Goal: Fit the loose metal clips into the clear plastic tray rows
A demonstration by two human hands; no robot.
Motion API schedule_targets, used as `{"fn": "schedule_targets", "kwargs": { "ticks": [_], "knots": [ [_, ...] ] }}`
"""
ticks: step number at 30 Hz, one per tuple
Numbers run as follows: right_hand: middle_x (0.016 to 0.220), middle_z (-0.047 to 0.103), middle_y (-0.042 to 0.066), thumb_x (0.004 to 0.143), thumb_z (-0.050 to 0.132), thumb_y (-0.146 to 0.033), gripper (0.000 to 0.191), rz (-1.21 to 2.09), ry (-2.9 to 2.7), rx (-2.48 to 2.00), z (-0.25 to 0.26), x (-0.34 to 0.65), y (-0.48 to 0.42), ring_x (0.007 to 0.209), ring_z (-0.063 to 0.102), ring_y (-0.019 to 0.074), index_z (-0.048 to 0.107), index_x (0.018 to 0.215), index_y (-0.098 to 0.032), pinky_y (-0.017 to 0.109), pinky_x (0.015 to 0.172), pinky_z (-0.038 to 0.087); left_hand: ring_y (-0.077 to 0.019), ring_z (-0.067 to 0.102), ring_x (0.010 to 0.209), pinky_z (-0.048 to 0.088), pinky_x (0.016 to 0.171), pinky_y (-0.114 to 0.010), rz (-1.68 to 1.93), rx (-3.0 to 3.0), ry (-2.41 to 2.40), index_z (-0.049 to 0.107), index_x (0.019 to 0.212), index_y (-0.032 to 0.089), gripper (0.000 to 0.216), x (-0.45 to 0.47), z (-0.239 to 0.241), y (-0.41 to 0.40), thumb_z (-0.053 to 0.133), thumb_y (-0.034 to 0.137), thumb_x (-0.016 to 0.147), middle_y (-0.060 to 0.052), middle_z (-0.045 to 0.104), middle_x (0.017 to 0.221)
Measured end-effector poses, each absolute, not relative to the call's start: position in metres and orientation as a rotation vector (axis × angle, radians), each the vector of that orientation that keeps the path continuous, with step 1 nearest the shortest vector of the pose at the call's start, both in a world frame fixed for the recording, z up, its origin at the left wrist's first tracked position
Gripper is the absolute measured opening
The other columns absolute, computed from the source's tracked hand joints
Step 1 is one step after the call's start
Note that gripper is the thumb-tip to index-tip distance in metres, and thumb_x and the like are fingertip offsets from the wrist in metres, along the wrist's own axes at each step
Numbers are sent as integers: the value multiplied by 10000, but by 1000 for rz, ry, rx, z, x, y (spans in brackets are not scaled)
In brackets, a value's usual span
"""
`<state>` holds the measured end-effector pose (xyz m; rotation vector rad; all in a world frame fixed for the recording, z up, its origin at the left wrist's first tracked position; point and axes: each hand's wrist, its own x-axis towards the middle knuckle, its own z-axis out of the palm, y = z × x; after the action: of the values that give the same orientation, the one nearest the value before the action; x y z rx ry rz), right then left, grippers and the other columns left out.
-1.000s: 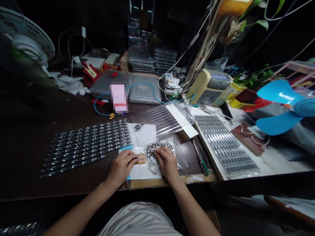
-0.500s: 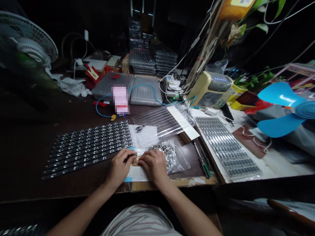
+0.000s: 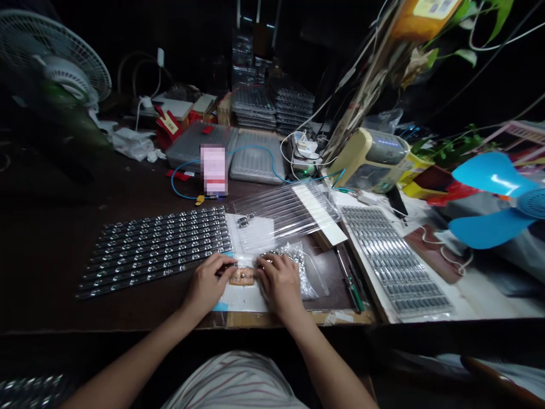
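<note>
A small light-brown block [image 3: 242, 276] with tiny shiny pieces on it lies on a white sheet [image 3: 244, 300] in front of me. My left hand [image 3: 209, 284] is at the block's left edge, fingers pinched together around something too small to make out. My right hand [image 3: 280, 281] is just right of the block, its curled fingers over a pile of small shiny metal parts [image 3: 269, 255] on a clear plastic bag [image 3: 313, 281]. The fingertips are partly hidden among the parts, so what they grip does not show.
Left lies a panel of dark strips with shiny pieces [image 3: 157, 250]. Beyond my hands is a clear ribbed tray [image 3: 281, 210] holding a few dark parts. A green-handled screwdriver [image 3: 354, 292] lies right, beside a filled tray [image 3: 395, 261]. A blue-bladed fan [image 3: 494, 199] stands far right.
My right hand has moved right, off the brown block and onto the metal parts, uncovering the block. My left hand stays at the block's left edge. The view has shifted slightly.
</note>
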<state>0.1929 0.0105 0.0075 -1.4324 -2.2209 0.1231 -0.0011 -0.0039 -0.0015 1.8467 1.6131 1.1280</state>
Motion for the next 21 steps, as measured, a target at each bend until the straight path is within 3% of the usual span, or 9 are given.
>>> {"fn": "schedule_targets", "kwargs": {
  "ticks": [3,6,9,21],
  "knots": [
    [1105,639,41,853,648,-279,248,87,-2266,-1421,3,208,15,941,516,217,646,1100,-256,343,771,367,-150,611,745,480,668,-260,1100,1841,1607,667,872,201,125,1,5,0,550,242,855,-23,650,862],
    [929,652,34,901,578,-265,106,109,-2215,-1400,-6,215,17,852,528,192,667,952,-243,316,742,377,-157,608,788,477,703,-266,1099,1873,1568,669,876,202,119,7,9,4,558,239,856,-24,648,866],
    [853,642,32,924,535,-271,143,108,-2145,-1410,-12,216,16,802,529,182,648,851,-223,307,737,374,-162,606,827,478,738,-277,1064,1943,1510,674,908,206,127,16,8,4,559,238,866,-28,646,872],
    [831,647,32,936,504,-260,156,194,-2052,-1400,-11,216,13,793,562,173,629,856,-210,290,751,399,-170,584,833,467,745,-299,969,2208,1412,672,946,214,133,24,-3,-5,554,226,885,-39,641,857]
  ]
}}
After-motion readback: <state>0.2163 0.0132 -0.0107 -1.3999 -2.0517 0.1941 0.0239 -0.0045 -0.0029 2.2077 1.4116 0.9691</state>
